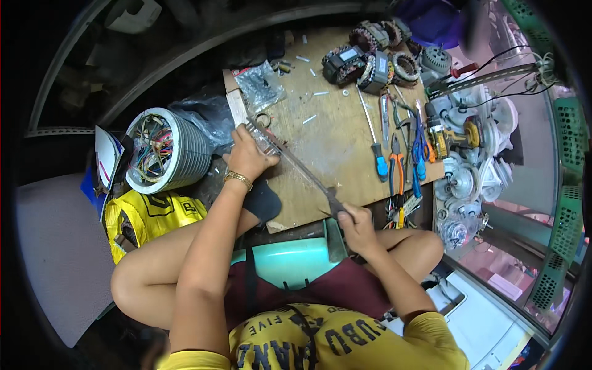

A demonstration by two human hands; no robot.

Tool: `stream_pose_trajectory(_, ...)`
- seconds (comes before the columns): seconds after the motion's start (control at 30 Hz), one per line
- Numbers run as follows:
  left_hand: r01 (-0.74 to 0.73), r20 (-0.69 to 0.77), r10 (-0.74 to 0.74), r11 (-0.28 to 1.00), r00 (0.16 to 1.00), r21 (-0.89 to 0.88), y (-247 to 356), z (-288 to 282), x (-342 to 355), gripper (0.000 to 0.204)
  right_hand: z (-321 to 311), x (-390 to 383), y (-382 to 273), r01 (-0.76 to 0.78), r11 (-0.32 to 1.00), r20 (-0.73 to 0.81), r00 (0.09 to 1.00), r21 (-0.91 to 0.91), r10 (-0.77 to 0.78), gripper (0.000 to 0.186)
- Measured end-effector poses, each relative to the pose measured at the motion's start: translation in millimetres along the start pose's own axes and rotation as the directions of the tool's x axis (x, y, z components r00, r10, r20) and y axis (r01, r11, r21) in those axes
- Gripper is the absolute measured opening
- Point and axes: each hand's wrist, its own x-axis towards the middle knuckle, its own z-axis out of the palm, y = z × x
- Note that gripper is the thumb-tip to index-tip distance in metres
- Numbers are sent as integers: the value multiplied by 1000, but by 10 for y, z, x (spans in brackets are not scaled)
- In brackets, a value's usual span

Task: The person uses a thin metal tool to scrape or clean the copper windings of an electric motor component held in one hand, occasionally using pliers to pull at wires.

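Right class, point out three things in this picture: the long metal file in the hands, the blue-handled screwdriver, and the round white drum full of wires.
metal file (302,169), head view, middle of the blade.
blue-handled screwdriver (380,165), head view, the blue handle.
white drum (188,154), head view, its ribbed side wall.

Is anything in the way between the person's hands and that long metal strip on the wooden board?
Nothing visible: the left hand presses on the long grey metal strip at its far end, and the right hand grips its near end over the wooden board.
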Motion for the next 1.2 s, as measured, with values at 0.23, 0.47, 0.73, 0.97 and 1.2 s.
stream_pose_trajectory(0.23,-49,-24,48,999,999,-21,90,6,35,117,638,1115,429,95,994,-82,993,56,-90,27)
stream_pose_trajectory(0.47,-29,1,29,999,1000,-25,-98,-27,34,110,668,967,227,27,980,-56,998,196,-16,28)
stream_pose_trajectory(0.73,-67,-78,67,998,995,6,81,7,12,114,298,653,446,31,993,-98,995,110,-20,22)
stream_pose_trajectory(0.97,-20,44,21,1000,999,-24,166,10,68,118,813,1481,378,171,974,-126,980,150,-152,29)
stream_pose_trajectory(1.2,-47,-26,46,998,999,-31,57,-54,6,115,190,229,174,30,998,-26,999,-64,-31,24)
